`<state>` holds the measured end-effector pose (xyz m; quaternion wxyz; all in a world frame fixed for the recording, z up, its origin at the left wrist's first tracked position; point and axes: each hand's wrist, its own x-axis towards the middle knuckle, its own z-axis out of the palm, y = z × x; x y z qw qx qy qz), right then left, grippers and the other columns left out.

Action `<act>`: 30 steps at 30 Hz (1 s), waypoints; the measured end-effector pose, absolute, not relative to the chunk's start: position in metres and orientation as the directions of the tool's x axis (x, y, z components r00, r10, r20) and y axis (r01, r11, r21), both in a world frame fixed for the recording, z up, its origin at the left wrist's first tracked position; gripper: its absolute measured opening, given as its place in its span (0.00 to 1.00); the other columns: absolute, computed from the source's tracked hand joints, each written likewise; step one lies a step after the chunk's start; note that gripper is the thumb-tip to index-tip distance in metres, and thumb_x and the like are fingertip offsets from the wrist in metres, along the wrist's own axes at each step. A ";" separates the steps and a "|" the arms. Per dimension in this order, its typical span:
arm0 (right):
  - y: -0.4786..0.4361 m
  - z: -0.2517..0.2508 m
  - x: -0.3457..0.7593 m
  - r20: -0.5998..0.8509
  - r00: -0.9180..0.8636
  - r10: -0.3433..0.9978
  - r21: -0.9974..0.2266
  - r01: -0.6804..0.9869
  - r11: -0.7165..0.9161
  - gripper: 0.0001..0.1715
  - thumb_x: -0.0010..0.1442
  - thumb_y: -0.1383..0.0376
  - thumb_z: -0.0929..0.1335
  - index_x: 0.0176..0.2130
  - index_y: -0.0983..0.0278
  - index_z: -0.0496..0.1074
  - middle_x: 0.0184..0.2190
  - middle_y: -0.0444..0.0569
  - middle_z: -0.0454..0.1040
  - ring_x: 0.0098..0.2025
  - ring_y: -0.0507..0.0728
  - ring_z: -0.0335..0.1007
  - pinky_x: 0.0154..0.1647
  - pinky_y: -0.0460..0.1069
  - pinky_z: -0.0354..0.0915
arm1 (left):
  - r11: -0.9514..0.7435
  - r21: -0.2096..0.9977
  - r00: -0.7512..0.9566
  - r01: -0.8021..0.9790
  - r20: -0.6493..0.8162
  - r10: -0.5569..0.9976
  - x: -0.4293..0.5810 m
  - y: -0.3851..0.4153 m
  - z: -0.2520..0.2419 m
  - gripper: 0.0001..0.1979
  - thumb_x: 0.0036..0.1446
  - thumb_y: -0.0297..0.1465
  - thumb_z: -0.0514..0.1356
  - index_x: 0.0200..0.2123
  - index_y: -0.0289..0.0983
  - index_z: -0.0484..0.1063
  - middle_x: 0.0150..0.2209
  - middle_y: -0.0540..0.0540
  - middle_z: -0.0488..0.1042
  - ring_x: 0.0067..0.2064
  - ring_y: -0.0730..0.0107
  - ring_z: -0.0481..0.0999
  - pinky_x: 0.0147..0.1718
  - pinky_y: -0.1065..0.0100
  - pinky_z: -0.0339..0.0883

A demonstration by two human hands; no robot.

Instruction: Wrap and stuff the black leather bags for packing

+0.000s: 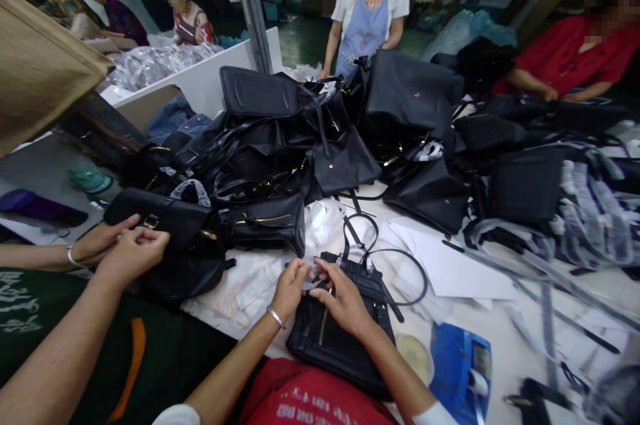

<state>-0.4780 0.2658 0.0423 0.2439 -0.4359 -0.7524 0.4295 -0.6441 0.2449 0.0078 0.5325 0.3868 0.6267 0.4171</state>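
Observation:
My left hand is closed in a pinch, with a bracelet at its wrist. Between it and my right hand is a small dark strap end with translucent plastic wrap, and both hands' fingertips grip it. My right fingers are curled, thumb below. Directly beneath lies a black backpack with a gold zip on its front, close against my red apron. Thin black straps loop from its top onto the table.
A co-worker's hands work at the buckle of a black bag on my left. Black bags are piled ahead. White sheets, a blue dispenser and a round pale container lie right. Other people stand or sit beyond.

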 end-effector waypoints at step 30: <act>0.229 0.032 -0.411 -0.450 -0.236 0.861 -0.849 0.411 -0.332 0.13 0.60 0.57 0.64 0.39 0.63 0.71 0.31 0.47 0.74 0.31 0.55 0.70 0.29 0.47 0.60 | 0.385 0.915 0.258 -0.123 -0.345 0.902 -0.656 0.227 0.015 0.10 0.57 0.36 0.58 0.33 0.33 0.69 0.31 0.44 0.78 0.33 0.68 0.76 0.37 0.66 0.66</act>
